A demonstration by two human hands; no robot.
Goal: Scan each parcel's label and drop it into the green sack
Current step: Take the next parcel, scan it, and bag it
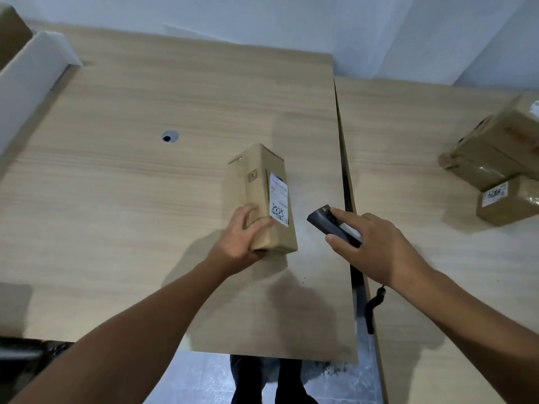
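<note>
Parcel (262,196): a long, narrow brown cardboard box, lengthwise away from the person, near the right edge of the table (131,199). Cannot tell whether its near end is lifted or flat on the wood. White label (279,199) with black handwriting sits on the face turned up and to the right. Left grip (240,239) is wrapped round the near end, thumb over the top face and fingers curled down the left side, just clear of the label. Right grip (370,243) is closed round a dark handheld scanner (323,221), forefinger laid along its top and nose aimed toward the label from just beside the box; a wrist strap (373,307) hangs below the hand. Handling, by judgement: plain carton with crisp corners, so stiff enough to take a one-handed squeeze; small enough that it is probably light, though held by one end it will want to tip. The matte board should not slip; the taped seams may be slicker. Contents unknown, so lower it rather than throw it. Best hold is across the narrow width nearer the middle, palm over the unlabelled face, which keeps the label open for the scan. More parcels wait: a stacked pair (495,158) on the adjoining table (408,170) to the right, well apart from this one. The green sack is not in view.
</note>
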